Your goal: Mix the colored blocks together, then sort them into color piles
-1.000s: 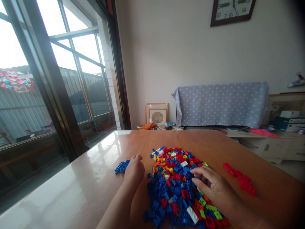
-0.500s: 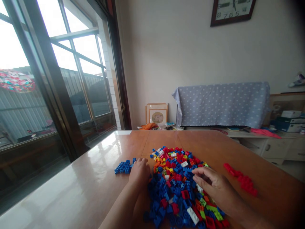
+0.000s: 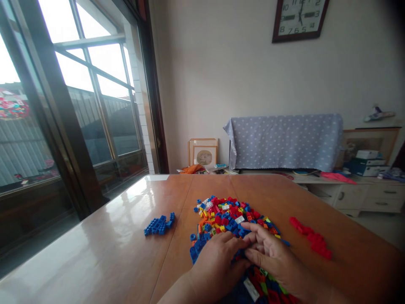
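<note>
A heap of small toy building bricks (image 3: 239, 219) in blue, red, yellow, orange, green and white lies on the table. Over its middle, my left hand (image 3: 218, 257) and my right hand (image 3: 268, 249) meet, fingertips touching or nearly so. The left fingers are bent and closed, with their tips mostly hidden. On the right, thumb and fingers curl inward toward the left hand. Blue shows between the hands, but I cannot tell whether it is a held brick or part of the heap. To the left sits a cluster of blue bricks (image 3: 159, 224), to the right a row of red bricks (image 3: 311, 238).
The brown, glossy table (image 3: 120, 249) stretches away toward the wall. Behind it are a cloth-covered object (image 3: 284, 141) on a low cabinet (image 3: 376, 198), and picture frames (image 3: 204, 154). A glass door (image 3: 104, 105) stands on the left, a clock (image 3: 299, 19) hangs above.
My left hand has moved right, from beside the blue cluster to over the heap, meeting my right hand. The right fingers have curled further in. The view has turned slightly right.
</note>
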{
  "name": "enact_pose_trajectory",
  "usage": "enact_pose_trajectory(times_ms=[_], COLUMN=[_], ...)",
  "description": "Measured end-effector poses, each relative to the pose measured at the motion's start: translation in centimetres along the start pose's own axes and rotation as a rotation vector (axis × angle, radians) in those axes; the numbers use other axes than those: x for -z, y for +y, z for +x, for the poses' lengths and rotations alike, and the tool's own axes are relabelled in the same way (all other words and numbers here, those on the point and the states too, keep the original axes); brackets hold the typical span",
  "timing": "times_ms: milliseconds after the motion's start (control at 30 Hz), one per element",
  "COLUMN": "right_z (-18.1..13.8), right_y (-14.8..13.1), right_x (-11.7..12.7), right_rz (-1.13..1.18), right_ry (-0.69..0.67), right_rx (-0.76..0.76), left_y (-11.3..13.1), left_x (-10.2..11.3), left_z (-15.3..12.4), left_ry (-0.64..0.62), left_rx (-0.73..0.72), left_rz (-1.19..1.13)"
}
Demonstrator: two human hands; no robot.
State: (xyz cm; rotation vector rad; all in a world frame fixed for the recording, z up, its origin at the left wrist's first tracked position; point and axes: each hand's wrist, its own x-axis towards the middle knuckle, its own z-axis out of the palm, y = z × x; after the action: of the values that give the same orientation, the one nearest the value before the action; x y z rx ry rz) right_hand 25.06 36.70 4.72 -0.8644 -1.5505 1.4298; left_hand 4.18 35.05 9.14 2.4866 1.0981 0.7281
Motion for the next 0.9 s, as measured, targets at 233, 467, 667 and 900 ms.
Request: enact_pose_trajectory(times_ms=[233, 467, 667, 900], right_z=[0.1, 0.3, 0.5, 0.6], right_y=[-0.1, -1.7, -1.1, -0.3], right_x=[0.9, 1.3, 1.9, 3.0], right_rz=[-0.146, -0.262, -0.296, -0.335], right_ry=[0.072, 0.211, 0.227, 0.231], right_rx=[-0.045, -0.105, -0.116, -0.070], left_y=[-1.5, -7.1, -11.9, -14.3], left_x=[0.2, 3.8, 6.1, 6.9], left_z=[0.1, -0.3, -1.8, -3.2], left_ry=[0.101, 0.340, 0.403, 0.427], left_rx=[0.055, 0.411, 0.842, 1.024], left_rz=[0.027, 0.324, 0.481, 0.446])
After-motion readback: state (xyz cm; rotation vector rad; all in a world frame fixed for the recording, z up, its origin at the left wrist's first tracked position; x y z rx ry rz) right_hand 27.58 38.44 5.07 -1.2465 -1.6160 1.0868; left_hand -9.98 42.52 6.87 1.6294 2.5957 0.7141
